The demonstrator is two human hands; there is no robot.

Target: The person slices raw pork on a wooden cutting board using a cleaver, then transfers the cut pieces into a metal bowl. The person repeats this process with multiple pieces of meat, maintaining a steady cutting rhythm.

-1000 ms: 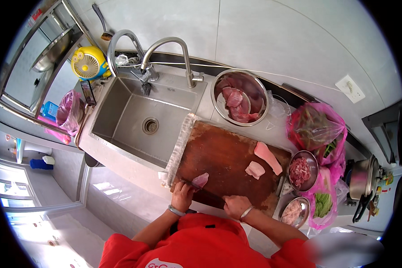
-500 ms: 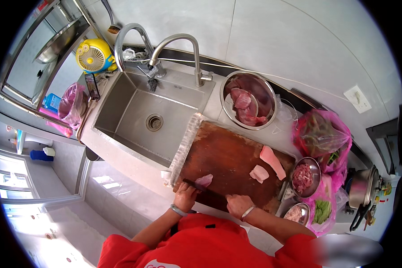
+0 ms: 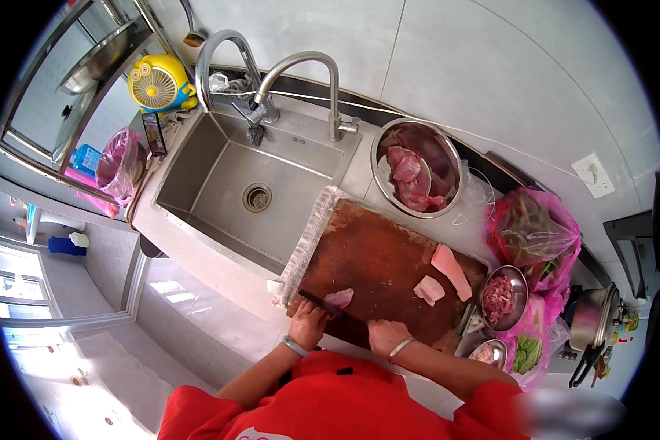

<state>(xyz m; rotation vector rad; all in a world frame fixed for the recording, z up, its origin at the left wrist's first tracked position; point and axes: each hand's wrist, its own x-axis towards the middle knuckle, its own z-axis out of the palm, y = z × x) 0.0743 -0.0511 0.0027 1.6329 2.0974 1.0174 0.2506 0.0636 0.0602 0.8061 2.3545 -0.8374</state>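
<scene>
Toward the near left corner of the brown cutting board (image 3: 378, 246), a small pinkish piece of meat (image 3: 339, 298), flat on the wood, its near side hidden behind the dark knife (image 3: 335, 309). On the body's side of the blade, left hand (image 3: 308, 323), fingers bent in toward meat and steel, tips out of sight; cannot tell whether pinched on the meat or only resting beside it. Meat just beyond those fingers, across the blade, and well to the left of the right hand (image 3: 387, 339). Right hand closed round the knife's handle at the board's near edge, handle covered by the fist; contact between blade and meat hard to make out. Near the board's right edge, a pale chunk (image 3: 430, 290) and a longer pink strip (image 3: 452, 272). Beyond the far edge, a large steel bowl (image 3: 443, 155) of redder pieces. Past the right edge, a smaller bowl (image 3: 522, 290) of cut meat and, partly covered by the right forearm, another bowl (image 3: 501, 354), contents mostly hidden.
</scene>
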